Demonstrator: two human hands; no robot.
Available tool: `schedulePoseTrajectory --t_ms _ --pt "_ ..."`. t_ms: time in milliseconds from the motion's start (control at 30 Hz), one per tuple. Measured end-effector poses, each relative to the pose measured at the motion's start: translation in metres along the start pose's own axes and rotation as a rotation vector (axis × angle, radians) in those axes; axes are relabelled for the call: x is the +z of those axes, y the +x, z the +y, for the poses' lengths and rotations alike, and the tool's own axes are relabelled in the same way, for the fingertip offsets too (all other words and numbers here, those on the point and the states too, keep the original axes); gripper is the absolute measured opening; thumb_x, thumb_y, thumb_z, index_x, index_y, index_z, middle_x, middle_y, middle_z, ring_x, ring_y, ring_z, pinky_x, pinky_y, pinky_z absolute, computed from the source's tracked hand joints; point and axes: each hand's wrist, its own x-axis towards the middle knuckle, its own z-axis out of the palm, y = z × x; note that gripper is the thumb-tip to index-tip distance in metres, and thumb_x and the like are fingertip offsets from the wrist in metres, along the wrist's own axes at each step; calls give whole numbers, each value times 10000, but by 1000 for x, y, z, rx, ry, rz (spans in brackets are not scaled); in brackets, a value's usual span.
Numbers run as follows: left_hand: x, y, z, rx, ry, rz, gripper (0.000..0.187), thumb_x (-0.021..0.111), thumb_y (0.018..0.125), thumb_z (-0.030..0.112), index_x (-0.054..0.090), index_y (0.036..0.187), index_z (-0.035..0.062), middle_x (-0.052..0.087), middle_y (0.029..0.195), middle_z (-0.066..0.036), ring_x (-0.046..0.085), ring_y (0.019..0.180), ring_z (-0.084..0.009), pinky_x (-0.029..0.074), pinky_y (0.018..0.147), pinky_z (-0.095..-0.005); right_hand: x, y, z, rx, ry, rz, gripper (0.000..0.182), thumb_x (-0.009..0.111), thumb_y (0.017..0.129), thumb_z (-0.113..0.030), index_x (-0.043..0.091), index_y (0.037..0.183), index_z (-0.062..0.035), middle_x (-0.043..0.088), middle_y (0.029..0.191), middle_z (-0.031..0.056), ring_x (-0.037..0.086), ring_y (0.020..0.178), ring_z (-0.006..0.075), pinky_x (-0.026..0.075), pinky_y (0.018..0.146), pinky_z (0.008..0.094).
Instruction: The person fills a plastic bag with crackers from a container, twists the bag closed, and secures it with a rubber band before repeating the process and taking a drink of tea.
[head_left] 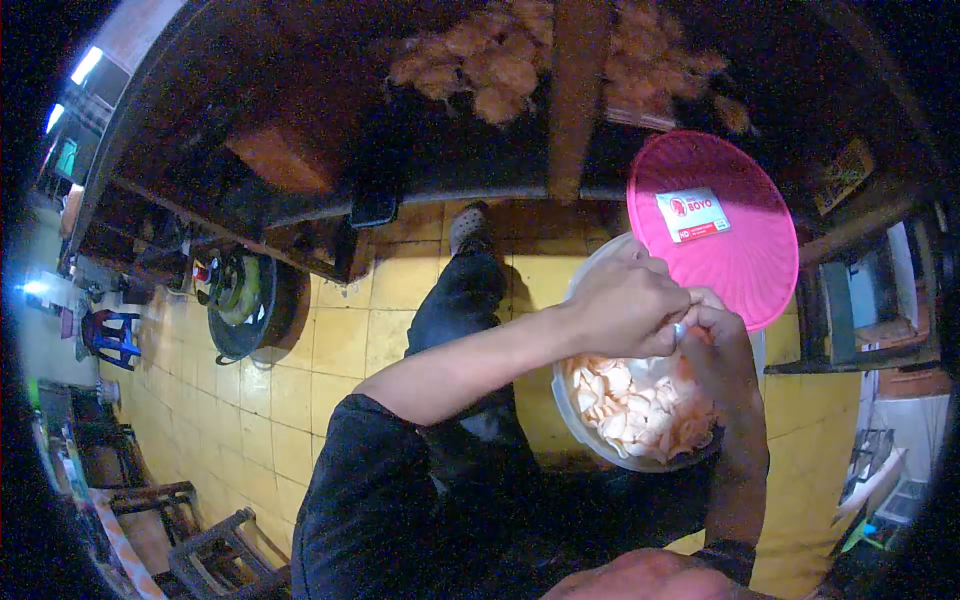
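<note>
Both my hands meet above a translucent round tub on my lap, which holds many pale, pinkish-white pieces. My left hand has its fingers curled in, and what it pinches is too small to make out. Against it, my right hand is also closed, with something small and whitish between the two hands. Just beyond them a pink ribbed lid or basket with a white and red label leans upright at the tub's far side.
A dark wooden shelf or table spans the far side, with brownish clumps on it. On the yellow tiled floor stands a black basin at the left. A blue stool and wooden chairs are farther left.
</note>
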Motion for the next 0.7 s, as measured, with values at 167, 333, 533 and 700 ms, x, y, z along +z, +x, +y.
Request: schedulePoseTrajectory --t_ms 167,333,533,700 --pt "10 -4 -6 -219 -271 48 213 728 669 231 589 726 81 601 655 -103 603 678 -340 453 737 -429 14 5 -18 -7 -233 219 72 643 798 -36 629 864 -11 616 884 125 625 846 248 462 885 414" --pt "5 0 2 -270 -347 190 203 712 699 166 559 773 55 597 704 -115 613 683 -322 492 679 -412 8 0 1 -354 -814 273 163 670 772 -64 651 932 -37 626 856 107 632 825 280 465 919 488" --pt "-1 -2 5 -322 -442 80 196 681 736 102 670 924 48 672 822 -140 668 800 -296 527 751 -382 9 -1 -7 -279 -776 220 123 640 796 -107 649 894 -33 624 818 109 624 818 304 471 882 487" --pt "6 -6 -3 -238 -471 80 192 645 789 69 704 969 38 693 874 -144 673 840 -307 532 784 -390 7 -1 -11 -131 -609 141 130 599 838 -123 641 813 -2 611 769 152 598 737 356 467 744 472"
